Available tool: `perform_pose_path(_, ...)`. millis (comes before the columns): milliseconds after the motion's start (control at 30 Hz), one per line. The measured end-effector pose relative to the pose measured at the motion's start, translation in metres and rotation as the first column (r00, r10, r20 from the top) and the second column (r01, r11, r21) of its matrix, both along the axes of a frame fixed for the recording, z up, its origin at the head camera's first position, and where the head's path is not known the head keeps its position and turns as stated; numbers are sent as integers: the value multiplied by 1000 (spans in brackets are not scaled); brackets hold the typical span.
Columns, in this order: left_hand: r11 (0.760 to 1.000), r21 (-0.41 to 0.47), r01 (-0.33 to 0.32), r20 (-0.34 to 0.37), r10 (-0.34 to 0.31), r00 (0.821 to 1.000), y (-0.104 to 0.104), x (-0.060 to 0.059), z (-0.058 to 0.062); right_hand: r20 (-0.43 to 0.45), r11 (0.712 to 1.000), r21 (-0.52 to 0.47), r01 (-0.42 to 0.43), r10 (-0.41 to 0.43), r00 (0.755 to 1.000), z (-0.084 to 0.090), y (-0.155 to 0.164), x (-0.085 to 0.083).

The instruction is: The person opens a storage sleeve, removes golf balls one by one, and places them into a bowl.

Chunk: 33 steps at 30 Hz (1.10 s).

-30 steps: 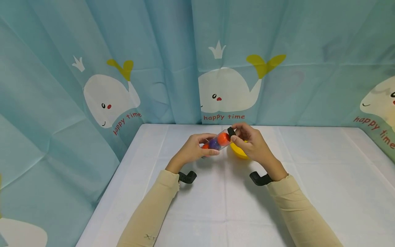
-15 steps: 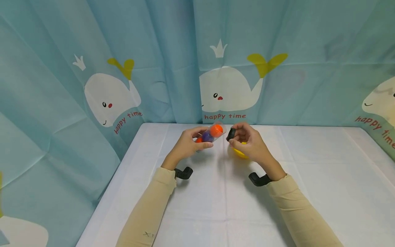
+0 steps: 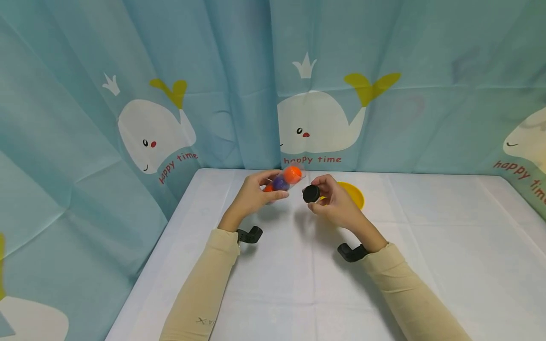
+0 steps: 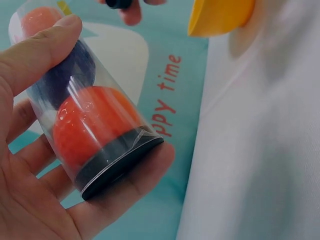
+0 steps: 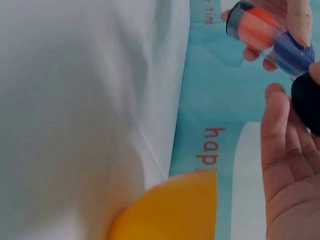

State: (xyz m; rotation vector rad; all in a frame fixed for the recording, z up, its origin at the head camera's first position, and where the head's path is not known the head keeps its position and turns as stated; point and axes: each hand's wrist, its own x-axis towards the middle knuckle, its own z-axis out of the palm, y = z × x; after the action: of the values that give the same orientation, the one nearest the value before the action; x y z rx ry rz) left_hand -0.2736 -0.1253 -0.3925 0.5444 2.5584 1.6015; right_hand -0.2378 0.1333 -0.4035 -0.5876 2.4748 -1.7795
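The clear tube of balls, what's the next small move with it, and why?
Probably tip the clear tube toward the yellow bowl. The right hand holds the black cap apart from the tube, so its upper end looks open, the left hand grips the tube, and the bowl sits just beyond the right hand.

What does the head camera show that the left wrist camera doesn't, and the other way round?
Only the head view shows both sleeves, the whole white table, the whale curtain and the right hand holding the black cap. Only the left wrist view shows the tube's black bottom end resting against the left hand's fingers. Both show the left hand gripping the clear tube of balls, and the yellow bowl.
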Motion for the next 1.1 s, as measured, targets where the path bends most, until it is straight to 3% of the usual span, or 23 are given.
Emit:
perform_pose_path(467, 999, -16, -29, 3, 29, 1000, -4, -1, 1, 19, 999, 20, 41, -41, 999, -13, -21, 7)
perform_pose_path(667, 1000, -13, -26, 8, 26, 1000, -3, -2, 1, 48, 988, 146, 50, -57, 997, -25, -28, 8)
perform_pose_path(833, 999, -19, -30, 3, 30, 1000, -3, -2, 0, 82, 972, 235, 33, -53, 995, -32, -31, 9)
perform_pose_path(1100, 999, -28, -25, -16, 25, 1000, -3, -1, 0, 149, 975, 223, -25, -9, 989, -37, -34, 9)
